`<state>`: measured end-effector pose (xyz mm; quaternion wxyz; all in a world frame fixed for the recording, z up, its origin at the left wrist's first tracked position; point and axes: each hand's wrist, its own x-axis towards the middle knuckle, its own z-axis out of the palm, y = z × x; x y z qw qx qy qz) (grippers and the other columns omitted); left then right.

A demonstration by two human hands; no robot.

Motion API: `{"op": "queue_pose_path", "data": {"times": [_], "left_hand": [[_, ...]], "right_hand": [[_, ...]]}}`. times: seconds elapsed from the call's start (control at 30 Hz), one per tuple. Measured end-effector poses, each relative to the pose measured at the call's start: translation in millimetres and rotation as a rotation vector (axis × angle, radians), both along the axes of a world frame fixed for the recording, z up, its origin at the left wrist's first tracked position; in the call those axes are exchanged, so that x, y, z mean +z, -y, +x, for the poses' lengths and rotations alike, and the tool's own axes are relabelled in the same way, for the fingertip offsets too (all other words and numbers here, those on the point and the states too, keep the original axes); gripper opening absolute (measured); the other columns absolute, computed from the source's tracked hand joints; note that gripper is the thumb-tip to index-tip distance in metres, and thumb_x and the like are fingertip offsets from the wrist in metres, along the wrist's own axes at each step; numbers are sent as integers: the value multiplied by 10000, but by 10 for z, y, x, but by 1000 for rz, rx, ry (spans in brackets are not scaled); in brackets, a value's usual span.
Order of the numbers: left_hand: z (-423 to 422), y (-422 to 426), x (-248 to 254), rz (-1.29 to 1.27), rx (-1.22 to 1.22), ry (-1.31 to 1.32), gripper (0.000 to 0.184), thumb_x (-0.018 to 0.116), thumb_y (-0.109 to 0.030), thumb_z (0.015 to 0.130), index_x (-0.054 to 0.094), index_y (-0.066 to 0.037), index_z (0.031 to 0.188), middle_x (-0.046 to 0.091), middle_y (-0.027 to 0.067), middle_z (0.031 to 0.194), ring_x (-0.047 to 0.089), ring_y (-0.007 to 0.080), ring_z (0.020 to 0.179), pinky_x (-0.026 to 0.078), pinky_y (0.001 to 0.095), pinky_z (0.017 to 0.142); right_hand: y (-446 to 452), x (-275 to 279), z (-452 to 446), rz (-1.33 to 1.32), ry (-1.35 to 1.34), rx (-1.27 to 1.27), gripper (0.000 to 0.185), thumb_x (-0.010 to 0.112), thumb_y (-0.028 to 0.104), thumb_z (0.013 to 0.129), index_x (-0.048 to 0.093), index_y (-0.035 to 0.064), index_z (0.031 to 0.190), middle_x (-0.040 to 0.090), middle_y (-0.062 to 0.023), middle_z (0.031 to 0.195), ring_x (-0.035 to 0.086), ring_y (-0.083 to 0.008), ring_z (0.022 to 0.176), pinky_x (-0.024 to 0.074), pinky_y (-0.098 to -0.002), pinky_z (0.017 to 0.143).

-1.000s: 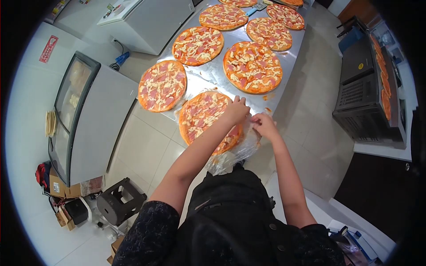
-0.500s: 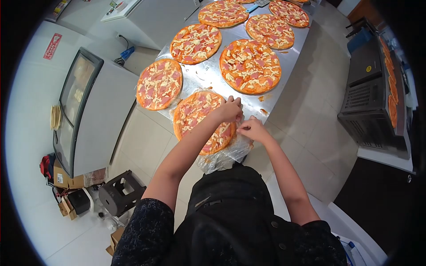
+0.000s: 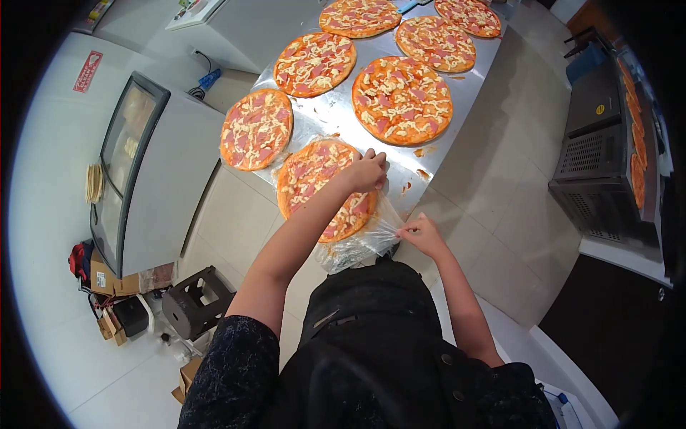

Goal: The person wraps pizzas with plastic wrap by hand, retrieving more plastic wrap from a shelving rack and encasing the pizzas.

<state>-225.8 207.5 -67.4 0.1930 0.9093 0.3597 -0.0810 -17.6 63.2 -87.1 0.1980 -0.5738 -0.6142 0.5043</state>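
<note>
A pizza point(image 3: 314, 171) topped with pink ham pieces and pale cheese strips lies at the near end of the metal table, with clear plastic wrap point(image 3: 350, 254) under and around it. My left hand point(image 3: 368, 171) is closed at the pizza's right edge, its curled fingertips on the wrap and partly hidden. Lower right, my right hand point(image 3: 423, 234) pinches a gathered corner of the wrap, which stretches taut between it and the pizza. My left forearm crosses over part of the pizza.
Several more pizzas, including a large pizza point(image 3: 402, 100) and a wrapped-looking pizza point(image 3: 257, 130), lie on the metal table point(image 3: 325, 114). A glass-topped freezer point(image 3: 168, 179) and a dark stool point(image 3: 196, 304) are at left. A dark appliance point(image 3: 589, 157) stands at right.
My right hand has moved down and right, away from my left hand, drawing the plastic wrap out taut. My left hand stays near the pizza's edge.
</note>
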Motion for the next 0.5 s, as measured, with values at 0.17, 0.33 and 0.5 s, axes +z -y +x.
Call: {"op": "queue_pose_path", "data": {"times": [0.17,0.33,0.5], "left_hand": [[33,8,5,28,8,7,75,664,-183,686,668,-177,760,442,42,1027,401,278,1020,391,464,789],[50,54,209,17,106,-55,130,650,-267,747,674,-192,850,449,46,1089,408,283,1061,373,497,846],[-86,296,646,15,374,230,255,625,-377,806,633,-207,996,460,61,1129,416,290,1087,343,509,904]], "right_hand": [[141,-68,169,-3,-21,17,128,698,253,724,736,134,753,592,-85,719,501,-192,695,433,-307,634],[133,-117,567,-149,14,104,146,669,244,774,732,152,868,638,-53,824,547,-151,798,438,-287,694],[-307,411,618,-297,-320,-325,536,411,450,909,435,154,1355,528,-68,1275,399,-220,1251,268,-321,1038]]}}
